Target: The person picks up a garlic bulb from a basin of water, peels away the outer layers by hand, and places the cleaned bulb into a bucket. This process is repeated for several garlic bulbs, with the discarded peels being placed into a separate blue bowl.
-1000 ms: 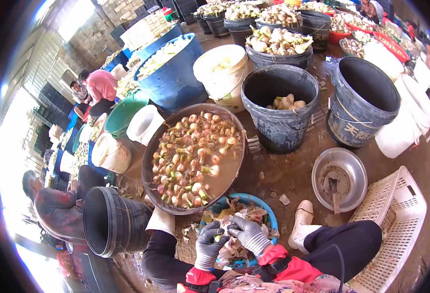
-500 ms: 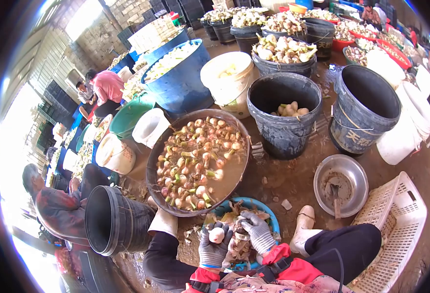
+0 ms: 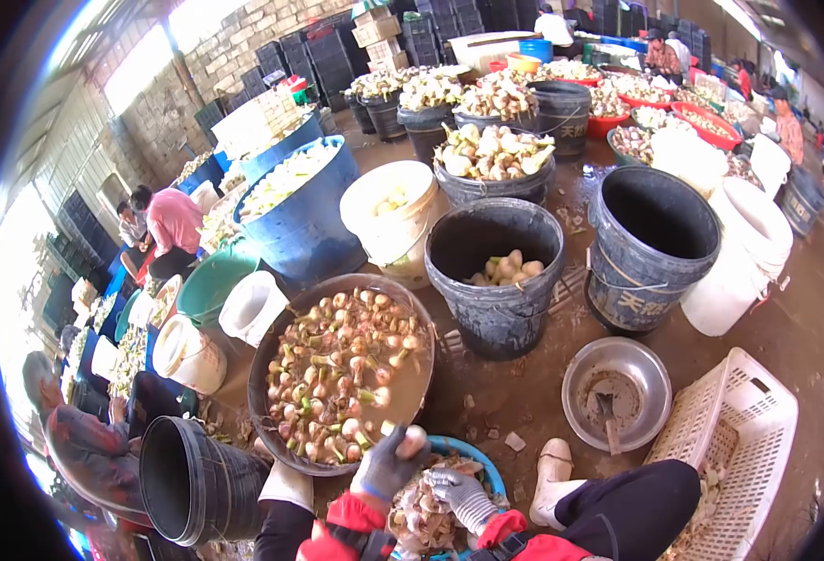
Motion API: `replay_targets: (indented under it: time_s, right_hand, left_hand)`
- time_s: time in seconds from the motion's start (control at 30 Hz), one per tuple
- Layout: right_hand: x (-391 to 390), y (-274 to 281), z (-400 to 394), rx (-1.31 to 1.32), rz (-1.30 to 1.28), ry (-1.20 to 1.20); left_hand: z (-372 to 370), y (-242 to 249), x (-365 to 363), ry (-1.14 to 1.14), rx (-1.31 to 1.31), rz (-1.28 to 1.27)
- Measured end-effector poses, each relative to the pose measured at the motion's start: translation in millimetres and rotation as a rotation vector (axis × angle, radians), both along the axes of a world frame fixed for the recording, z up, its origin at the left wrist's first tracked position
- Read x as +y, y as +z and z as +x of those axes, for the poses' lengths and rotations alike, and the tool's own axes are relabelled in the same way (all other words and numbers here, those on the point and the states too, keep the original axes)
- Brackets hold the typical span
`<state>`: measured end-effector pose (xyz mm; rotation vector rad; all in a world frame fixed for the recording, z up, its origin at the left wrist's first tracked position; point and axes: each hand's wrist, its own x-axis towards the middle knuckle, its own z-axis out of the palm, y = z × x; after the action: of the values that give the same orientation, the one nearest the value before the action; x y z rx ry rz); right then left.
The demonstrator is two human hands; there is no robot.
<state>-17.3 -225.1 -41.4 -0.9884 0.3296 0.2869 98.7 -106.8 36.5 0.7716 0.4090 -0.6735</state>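
Note:
My left hand point(image 3: 384, 466), in a grey-and-white work glove, is closed around a pale garlic bulb point(image 3: 413, 441). It is raised between the wide pan of garlic bulbs in brown water point(image 3: 337, 374) and a blue basin point(image 3: 487, 455). My right hand point(image 3: 463, 494), in a matching glove, hangs over the basin with its fingers loosely apart, holding nothing that I can see. Papery garlic skins point(image 3: 421, 514) fill the basin beneath it.
A black bucket point(image 3: 496, 313) with some bulbs stands ahead, another black bucket point(image 3: 650, 252) beside it. At right are a metal bowl point(image 3: 571, 411) with a trowel-like tool point(image 3: 608, 423) and a white crate point(image 3: 758, 411). A seated person point(image 3: 94, 449) is at left, near a tipped black bucket point(image 3: 216, 486).
My left hand has lifted the bulb up and away from my right hand, toward the black bucket. The head view has shifted, showing more of the far room.

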Motion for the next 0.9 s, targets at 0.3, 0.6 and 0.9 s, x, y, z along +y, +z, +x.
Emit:
replay_targets:
  time_s: [0.3,0.6,0.9]
  right_hand:
    - [-8.4,25.2,16.1,0.049,0.204,0.110]
    - [-16.3,8.7,33.8,0.186,0.287,0.093]
    - [-9.0,-4.8,39.8,0.197,0.248,0.080]
  left_hand:
    - [132.4,122.1,-69.3,-0.091,-0.621,-0.016]
    - [177.7,-103.8,28.2,-0.747,-0.691,1.820]
    - [171.1,-138.4,56.7,-0.635,-0.437,1.027]
